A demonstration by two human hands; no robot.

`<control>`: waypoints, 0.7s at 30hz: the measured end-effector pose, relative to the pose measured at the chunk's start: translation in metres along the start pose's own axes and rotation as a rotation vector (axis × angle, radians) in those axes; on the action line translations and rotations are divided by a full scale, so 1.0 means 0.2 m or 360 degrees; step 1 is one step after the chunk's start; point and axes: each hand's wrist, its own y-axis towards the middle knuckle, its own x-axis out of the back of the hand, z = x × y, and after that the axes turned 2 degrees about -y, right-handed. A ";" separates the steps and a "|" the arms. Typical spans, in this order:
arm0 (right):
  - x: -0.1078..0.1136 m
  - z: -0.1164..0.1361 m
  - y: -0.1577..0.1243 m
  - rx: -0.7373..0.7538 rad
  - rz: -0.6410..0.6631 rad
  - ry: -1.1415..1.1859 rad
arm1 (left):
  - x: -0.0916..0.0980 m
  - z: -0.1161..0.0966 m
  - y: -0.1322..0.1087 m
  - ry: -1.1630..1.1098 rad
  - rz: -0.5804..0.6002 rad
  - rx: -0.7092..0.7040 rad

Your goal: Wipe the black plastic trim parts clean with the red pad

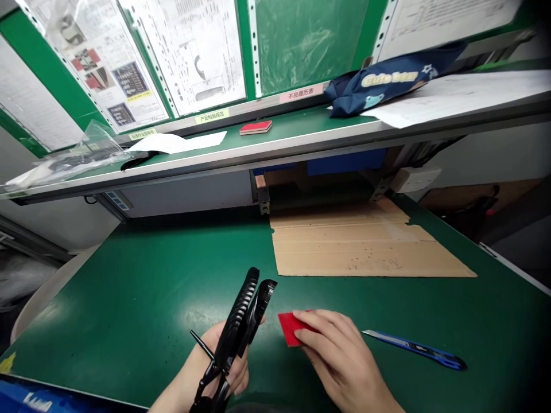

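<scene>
In my left hand [224,367] I grip a long black plastic part [241,327], fingers wrapped round its lower end, so that it rises tilted up and away from me over the near middle of the green table [142,298]. It is narrow and curved, ribbed along one edge, with a second thinner black arm beside it ending in a notched tip, and a thin black prong sticking out to the left near my wrist. My right hand [340,355] lies flat, fingers nearly straight and pressed down on a small red pad [289,327], which rests on the table just right of the part; only its left corner shows from under my fingertips.

To the right of that hand, near but apart, a blue utility knife [417,348] lies with its blade out, pointing left. Beyond, a flat sheet of brown cardboard [361,246] covers the far right of the table, reaching back under the shelf. The left and middle of the green surface between me and the cardboard is open; the table's right edge runs diagonally close past the knife.

On the shelf [301,135] above sit a red-topped block [255,127], loose papers, clear plastic bags and a dark blue pouch [387,77] lettered "Cute bear". A strip label reads "不良履历表". The hanging sheets' print is too small to read.
</scene>
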 end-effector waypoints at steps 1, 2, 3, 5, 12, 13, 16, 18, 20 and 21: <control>-0.01 -0.02 -0.02 -0.0037 0.0160 -0.0032 | 0.00 -0.01 0.00 0.0045 -0.0001 -0.0005; -0.01 -0.04 -0.03 -0.0081 0.0331 -0.0035 | 0.00 -0.02 0.00 0.0092 0.0007 -0.0004; 0.00 -0.06 -0.03 -0.0124 0.0454 -0.0021 | 0.01 -0.02 0.00 0.0138 0.0038 0.0013; 0.05 -0.09 -0.02 -0.0242 0.0413 0.0017 | 0.02 -0.05 0.00 0.0264 0.0077 0.0077; 0.28 0.01 0.27 0.0117 0.0090 -0.0007 | -0.14 -0.22 -0.03 0.1809 -0.0200 0.0220; 0.27 0.05 0.31 0.0225 0.0300 -0.0070 | -0.17 -0.23 -0.02 0.2031 -0.0199 0.0209; 0.18 0.13 0.39 0.0132 0.0859 -0.0232 | -0.22 -0.23 0.01 0.2327 -0.0144 0.0191; 0.09 0.14 0.39 0.0023 0.1039 -0.0310 | -0.22 -0.21 0.03 0.2365 -0.0143 0.0177; 0.03 0.12 0.36 -0.0030 0.1037 -0.0288 | -0.19 -0.17 0.04 0.2377 -0.0248 0.0105; 0.01 0.11 0.35 -0.0063 0.0985 -0.0233 | -0.17 -0.15 0.05 0.2360 -0.0307 0.0054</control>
